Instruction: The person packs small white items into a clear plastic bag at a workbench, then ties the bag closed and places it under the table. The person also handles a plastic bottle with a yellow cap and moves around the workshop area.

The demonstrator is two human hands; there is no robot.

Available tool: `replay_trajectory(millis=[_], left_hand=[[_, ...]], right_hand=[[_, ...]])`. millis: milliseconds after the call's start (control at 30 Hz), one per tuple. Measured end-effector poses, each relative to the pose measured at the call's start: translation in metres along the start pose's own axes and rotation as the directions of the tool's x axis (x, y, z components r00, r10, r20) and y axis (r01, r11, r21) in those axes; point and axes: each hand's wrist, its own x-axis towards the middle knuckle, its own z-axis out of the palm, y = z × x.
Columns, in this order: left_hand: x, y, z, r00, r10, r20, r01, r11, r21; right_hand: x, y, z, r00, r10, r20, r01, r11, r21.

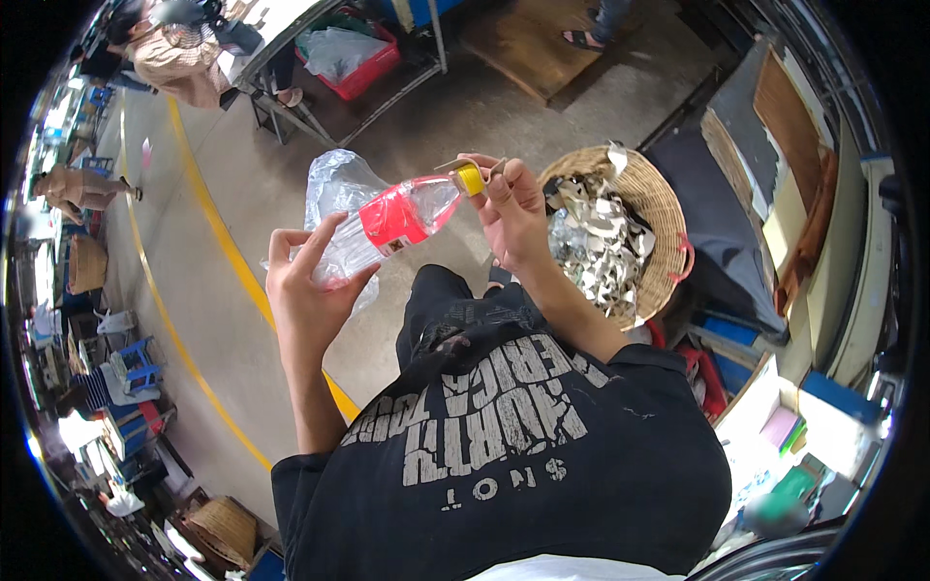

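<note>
In front of my body I hold a clear plastic bottle [438, 200] with a red label, tilted so that its yellow cap [471, 179] points up to the right. My left hand [312, 281] curves around the bottom end of the bottle, thumb and fingers on either side. At the other end, the fingers of my right hand [515, 215] are closed at the cap. A thin beige strip [497, 167] shows at these fingertips, beside the cap. Behind the bottle and my left hand is a crumpled clear plastic bag [334, 184]; what supports it is hidden.
A round wicker basket [668, 223] full of pale scraps stands on the floor by my right forearm. Ahead is a metal-framed table [441, 44] with a red crate [363, 77] under it. Boards and dark sheets [712, 194] lean at the right. People are at the far left.
</note>
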Motion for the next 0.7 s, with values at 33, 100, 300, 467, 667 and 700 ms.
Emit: replay_trajectory(millis=[33,100,300,467,667,700], left_hand=[[0.013,-0.005,-0.001,1.0,-0.012,-0.007,0.012,1.0,-0.006],[0.035,-0.015,-0.001,0.999,-0.029,-0.03,0.029,1.0,0.001],[0.112,-0.062,-0.018,0.997,-0.07,-0.037,0.073,0.994,0.079],[0.175,-0.112,-0.033,0.994,-0.099,-0.034,0.102,0.993,0.066],[0.223,-0.176,0.013,0.987,-0.159,0.005,0.154,0.95,-0.27],[0.229,-0.185,0.023,0.984,-0.175,0.019,0.171,0.928,-0.33]], right_hand=[[0.015,0.01,-0.002,1.0,0.005,0.011,-0.005,1.0,0.013],[0.043,0.028,-0.005,1.0,0.021,0.02,-0.021,1.0,-0.002],[0.131,0.09,0.01,0.999,0.041,0.021,-0.042,0.996,0.076],[0.201,0.134,0.034,1.0,0.006,0.011,-0.006,0.999,0.039],[0.275,0.141,0.061,0.982,-0.034,-0.184,0.004,0.987,-0.161],[0.286,0.14,0.064,0.978,-0.016,-0.208,-0.017,0.988,-0.152]])
